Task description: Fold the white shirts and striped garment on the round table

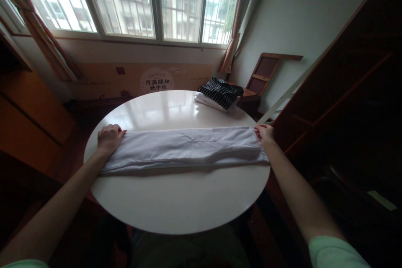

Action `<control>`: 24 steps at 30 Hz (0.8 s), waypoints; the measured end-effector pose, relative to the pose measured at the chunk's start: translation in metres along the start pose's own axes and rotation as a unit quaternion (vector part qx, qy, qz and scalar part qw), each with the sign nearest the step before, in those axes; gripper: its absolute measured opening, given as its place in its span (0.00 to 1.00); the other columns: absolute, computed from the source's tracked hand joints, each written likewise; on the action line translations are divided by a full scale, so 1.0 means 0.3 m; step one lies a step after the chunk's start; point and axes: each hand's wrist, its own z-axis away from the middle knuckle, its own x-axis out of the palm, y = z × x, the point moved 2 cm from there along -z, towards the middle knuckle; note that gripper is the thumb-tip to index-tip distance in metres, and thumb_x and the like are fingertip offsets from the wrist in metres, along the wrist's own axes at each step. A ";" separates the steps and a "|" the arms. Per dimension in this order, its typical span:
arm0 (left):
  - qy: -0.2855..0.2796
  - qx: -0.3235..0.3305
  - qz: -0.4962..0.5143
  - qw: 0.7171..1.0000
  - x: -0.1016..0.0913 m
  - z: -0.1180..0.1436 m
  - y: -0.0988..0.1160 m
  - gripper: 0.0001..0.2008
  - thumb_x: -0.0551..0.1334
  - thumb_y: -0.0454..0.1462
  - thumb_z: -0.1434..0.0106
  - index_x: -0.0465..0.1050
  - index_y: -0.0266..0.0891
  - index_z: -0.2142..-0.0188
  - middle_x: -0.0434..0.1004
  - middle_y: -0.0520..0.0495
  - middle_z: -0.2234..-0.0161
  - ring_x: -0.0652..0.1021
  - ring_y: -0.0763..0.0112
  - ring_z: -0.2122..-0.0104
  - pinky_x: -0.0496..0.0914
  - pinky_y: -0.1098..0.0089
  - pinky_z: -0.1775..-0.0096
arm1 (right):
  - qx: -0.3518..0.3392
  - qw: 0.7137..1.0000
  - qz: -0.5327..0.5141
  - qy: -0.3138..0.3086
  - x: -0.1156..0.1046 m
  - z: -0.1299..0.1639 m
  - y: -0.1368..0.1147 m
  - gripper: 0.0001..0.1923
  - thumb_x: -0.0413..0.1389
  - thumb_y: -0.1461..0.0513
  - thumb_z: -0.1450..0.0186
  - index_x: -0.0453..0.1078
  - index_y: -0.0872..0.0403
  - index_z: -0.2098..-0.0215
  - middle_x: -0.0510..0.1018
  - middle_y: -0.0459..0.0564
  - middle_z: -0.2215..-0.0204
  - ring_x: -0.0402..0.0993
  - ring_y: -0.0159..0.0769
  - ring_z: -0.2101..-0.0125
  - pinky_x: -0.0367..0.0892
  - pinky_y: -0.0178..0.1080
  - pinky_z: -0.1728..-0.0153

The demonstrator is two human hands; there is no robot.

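Cloth [185, 150] lies flat across the middle of the round white counter [176, 205], going from the left edge to the right edge. It is white and already folded into one long, thin strip, so I think the long folds are done. The short folds, end to end, look like they are not done yet.

Going from left to right: the left hand [109, 138] sits at the left end of the cloth, near the left edge of the counter. It lies palm down, fingers curled a little, pressing on the cloth. The arm is stretched out straight. The right hand [265, 134] is at the right end, by the right edge. Its fingers pinch the end of the cloth, and that arm reaches out too.

A striped pile of clothes [220, 94] waits at the far right edge.
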 end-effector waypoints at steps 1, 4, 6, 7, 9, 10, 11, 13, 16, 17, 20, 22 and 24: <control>0.011 0.006 -0.005 1.000 -0.001 0.002 0.003 0.16 0.50 0.44 0.39 0.70 0.35 0.63 0.72 0.35 0.61 0.70 0.54 0.59 0.62 0.61 0.58 | 0.016 1.000 -0.013 0.006 -0.010 0.006 -0.004 0.05 0.48 0.66 0.43 0.64 0.56 0.70 0.71 0.47 0.81 0.69 0.30 0.80 0.67 0.33 0.76; 0.033 0.026 -0.012 0.999 -0.004 0.008 0.013 0.16 0.49 0.42 0.39 0.69 0.35 0.60 0.70 0.36 0.59 0.69 0.54 0.57 0.61 0.61 0.57 | 0.066 0.996 -0.055 -0.018 -0.037 0.032 -0.019 0.03 0.48 0.65 0.42 0.63 0.56 0.71 0.71 0.46 0.81 0.68 0.29 0.81 0.66 0.32 0.78; 0.037 0.036 -0.015 0.999 -0.004 0.011 0.018 0.15 0.49 0.41 0.39 0.69 0.36 0.60 0.70 0.38 0.59 0.69 0.55 0.57 0.61 0.62 0.55 | 0.076 0.993 -0.055 -0.073 -0.051 0.053 -0.028 0.04 0.52 0.63 0.43 0.64 0.57 0.73 0.71 0.46 0.81 0.67 0.29 0.81 0.64 0.32 0.80; 0.037 0.039 -0.018 0.998 -0.004 0.012 0.019 0.15 0.49 0.41 0.39 0.69 0.36 0.61 0.71 0.38 0.59 0.69 0.55 0.57 0.60 0.62 0.55 | 0.072 0.992 -0.039 -0.097 -0.060 0.064 -0.032 0.05 0.54 0.62 0.44 0.65 0.57 0.73 0.71 0.46 0.81 0.66 0.28 0.81 0.62 0.31 0.81; 0.035 0.038 -0.026 0.998 -0.001 0.012 0.019 0.15 0.49 0.40 0.39 0.70 0.36 0.62 0.71 0.38 0.59 0.69 0.55 0.57 0.61 0.62 0.55 | 0.054 0.990 0.009 -0.129 -0.080 0.086 -0.035 0.07 0.57 0.61 0.46 0.67 0.58 0.73 0.71 0.46 0.80 0.64 0.27 0.82 0.60 0.30 0.81; 0.033 0.036 -0.029 0.998 0.001 0.011 0.019 0.16 0.48 0.40 0.39 0.70 0.35 0.62 0.71 0.38 0.59 0.69 0.55 0.57 0.61 0.62 0.55 | 0.048 0.988 0.028 -0.141 -0.092 0.097 -0.036 0.09 0.58 0.60 0.47 0.67 0.58 0.72 0.71 0.46 0.80 0.64 0.27 0.82 0.59 0.30 0.81; 0.031 0.036 -0.031 0.998 0.003 0.010 0.018 0.16 0.48 0.40 0.39 0.70 0.35 0.62 0.71 0.37 0.59 0.69 0.54 0.57 0.61 0.62 0.56 | 0.048 0.986 0.036 -0.154 -0.104 0.108 -0.035 0.10 0.59 0.60 0.47 0.68 0.58 0.70 0.71 0.46 0.79 0.64 0.27 0.81 0.59 0.30 0.81; 0.030 0.037 -0.027 0.998 0.007 0.008 0.016 0.16 0.48 0.39 0.39 0.71 0.33 0.62 0.71 0.36 0.58 0.70 0.53 0.58 0.61 0.61 0.56 | 0.054 0.983 0.034 -0.173 -0.130 0.130 -0.033 0.13 0.60 0.59 0.48 0.68 0.58 0.67 0.73 0.48 0.77 0.66 0.28 0.79 0.60 0.30 0.80; 0.037 0.042 -0.026 0.998 0.012 0.006 0.013 0.17 0.48 0.39 0.40 0.71 0.33 0.62 0.71 0.34 0.58 0.70 0.52 0.58 0.62 0.60 0.57 | 0.032 0.984 0.027 -0.172 -0.177 0.154 -0.030 0.15 0.60 0.56 0.49 0.68 0.58 0.69 0.74 0.50 0.74 0.68 0.31 0.76 0.62 0.32 0.78; 0.039 0.043 -0.029 0.998 0.013 0.005 0.013 0.17 0.48 0.39 0.40 0.72 0.33 0.62 0.71 0.34 0.58 0.70 0.52 0.58 0.62 0.60 0.57 | 0.012 0.984 0.031 -0.177 -0.191 0.160 -0.028 0.15 0.60 0.55 0.50 0.68 0.58 0.71 0.74 0.51 0.74 0.68 0.32 0.75 0.63 0.32 0.77; 0.040 0.044 -0.038 0.998 0.014 0.005 0.014 0.17 0.48 0.39 0.40 0.72 0.34 0.62 0.71 0.34 0.58 0.70 0.52 0.59 0.63 0.59 0.57 | -0.051 0.968 0.073 -0.234 -0.223 0.183 -0.017 0.18 0.62 0.52 0.53 0.68 0.57 0.71 0.75 0.51 0.74 0.70 0.36 0.72 0.66 0.36 0.73; 0.039 0.044 -0.035 0.998 0.011 0.007 0.017 0.17 0.48 0.39 0.40 0.72 0.34 0.62 0.70 0.34 0.58 0.70 0.52 0.58 0.63 0.59 0.57 | -0.125 0.953 0.118 -0.249 -0.231 0.209 -0.012 0.21 0.62 0.53 0.55 0.69 0.57 0.67 0.75 0.52 0.70 0.71 0.40 0.68 0.68 0.40 0.68; 0.043 0.045 -0.030 0.998 0.008 0.008 0.020 0.16 0.48 0.39 0.40 0.72 0.34 0.63 0.70 0.34 0.58 0.70 0.52 0.58 0.63 0.59 0.57 | -0.255 0.932 0.156 -0.203 -0.229 0.245 -0.012 0.19 0.61 0.56 0.53 0.68 0.56 0.64 0.74 0.55 0.63 0.71 0.45 0.61 0.67 0.44 0.61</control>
